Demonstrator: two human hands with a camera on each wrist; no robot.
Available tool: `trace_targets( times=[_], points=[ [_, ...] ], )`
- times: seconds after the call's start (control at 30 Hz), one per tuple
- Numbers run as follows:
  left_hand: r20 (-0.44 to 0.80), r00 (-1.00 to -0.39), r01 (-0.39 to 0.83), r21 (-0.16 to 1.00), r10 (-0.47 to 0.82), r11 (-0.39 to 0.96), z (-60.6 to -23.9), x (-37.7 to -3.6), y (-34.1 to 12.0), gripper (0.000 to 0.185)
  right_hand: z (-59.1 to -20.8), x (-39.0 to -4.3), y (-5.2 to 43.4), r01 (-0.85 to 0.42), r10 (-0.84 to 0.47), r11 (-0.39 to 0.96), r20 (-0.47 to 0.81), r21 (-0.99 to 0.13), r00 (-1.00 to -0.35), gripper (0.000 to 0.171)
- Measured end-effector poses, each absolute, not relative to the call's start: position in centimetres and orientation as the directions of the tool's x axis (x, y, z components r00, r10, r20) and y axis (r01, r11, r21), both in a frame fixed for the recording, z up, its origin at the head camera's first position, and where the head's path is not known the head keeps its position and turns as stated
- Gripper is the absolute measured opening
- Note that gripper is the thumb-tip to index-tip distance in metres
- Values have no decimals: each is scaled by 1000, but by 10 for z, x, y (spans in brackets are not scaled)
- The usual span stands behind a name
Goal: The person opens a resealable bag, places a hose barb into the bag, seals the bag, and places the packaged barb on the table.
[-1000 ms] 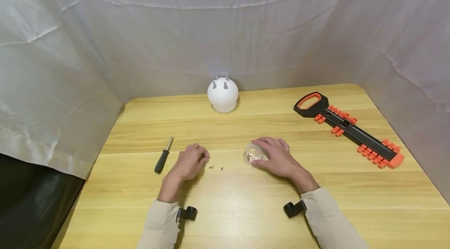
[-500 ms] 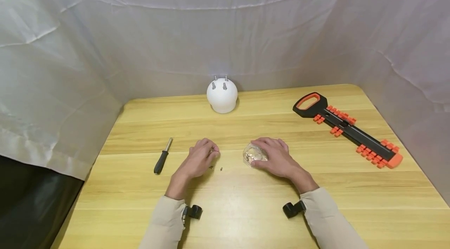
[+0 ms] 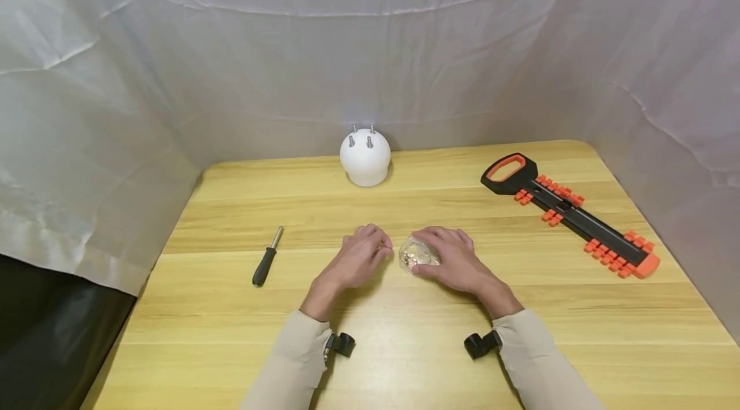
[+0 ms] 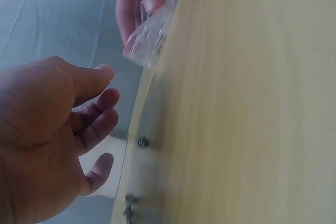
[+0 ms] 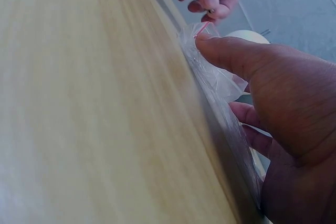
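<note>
My right hand [image 3: 453, 260] grips clear bag [image 3: 415, 254] on desk [image 3: 405, 326]; left hand [image 3: 361, 257] just beside bag, fingertips pinching small screw [image 5: 210, 10].

Soft, even light filled the white fabric tent [image 3: 370, 44], with a pale sheen on the near part of the wooden table [image 3: 399, 326] and only faint shadows under the hands. The head view was sharp in the middle but bowed at its edges, so the table's sides splayed outward. Both wrist views were dimmer and streaked with blur along the wood grain, and the clear plastic bag [image 5: 220, 77] caught small glints.
</note>
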State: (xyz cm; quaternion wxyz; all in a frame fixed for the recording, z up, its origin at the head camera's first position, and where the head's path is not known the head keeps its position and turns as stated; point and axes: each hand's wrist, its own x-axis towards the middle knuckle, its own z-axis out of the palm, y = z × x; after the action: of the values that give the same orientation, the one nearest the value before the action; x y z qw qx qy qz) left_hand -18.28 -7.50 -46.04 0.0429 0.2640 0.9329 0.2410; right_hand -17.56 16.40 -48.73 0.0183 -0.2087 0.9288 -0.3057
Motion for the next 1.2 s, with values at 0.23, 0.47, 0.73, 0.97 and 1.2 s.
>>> trace_targets(
  times=[0.23,0.47,0.73,0.97,1.2],
  points=[
    [70,-842,505,454,535,734,-460,-185,-62,15,-488,-176,164,-385,-404,729,100,-566,-910,67],
    [53,-837,509,441,545,739,-460,-188,-52,18,-488,-177,164,-380,-404,733,89,-563,-911,68],
    [2,-837,497,421,546,759,-461,-189,-43,17,-489,-177,164,-382,-396,739,100,-555,-913,68],
    [-2,-845,485,418,535,768,-461,-187,-44,19,-488,-176,164,-375,-395,740,91,-558,-914,68],
    [50,-875,457,417,482,786,-458,-184,-57,21,-487,-176,164,-373,-397,736,86,-565,-914,68]
  ],
)
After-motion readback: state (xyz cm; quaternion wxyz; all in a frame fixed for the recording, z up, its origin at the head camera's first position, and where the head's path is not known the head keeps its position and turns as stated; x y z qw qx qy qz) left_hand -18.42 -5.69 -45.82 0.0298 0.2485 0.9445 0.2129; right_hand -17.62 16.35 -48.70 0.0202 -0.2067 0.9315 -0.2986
